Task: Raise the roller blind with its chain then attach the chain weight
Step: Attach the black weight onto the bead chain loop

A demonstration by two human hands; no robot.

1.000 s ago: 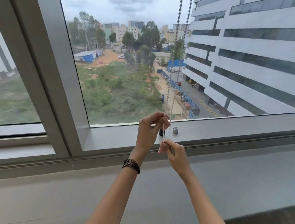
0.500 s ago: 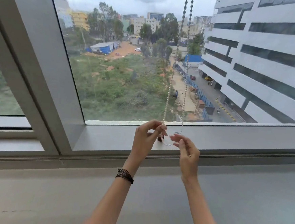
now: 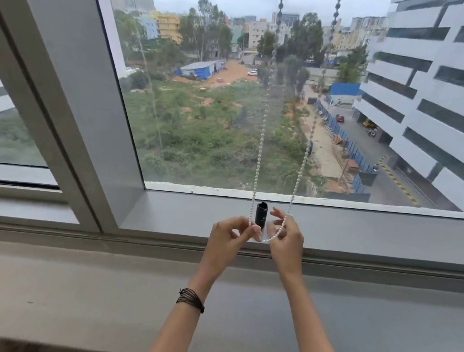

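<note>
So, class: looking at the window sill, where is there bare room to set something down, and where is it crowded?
The sill is bare to the right of the right hand, and also between the slanted frame post and the left hand. It is crowded in the middle, where both hands pinch the bead chain loop in front of the black weight.

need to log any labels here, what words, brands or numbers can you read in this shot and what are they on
None can be read.
black chain weight on the window ledge: a faint pale mark on its side, too small and blurred to read.
bead chain, held by the left hand and the right hand: no text.
white building outside: no legible sign.
</note>
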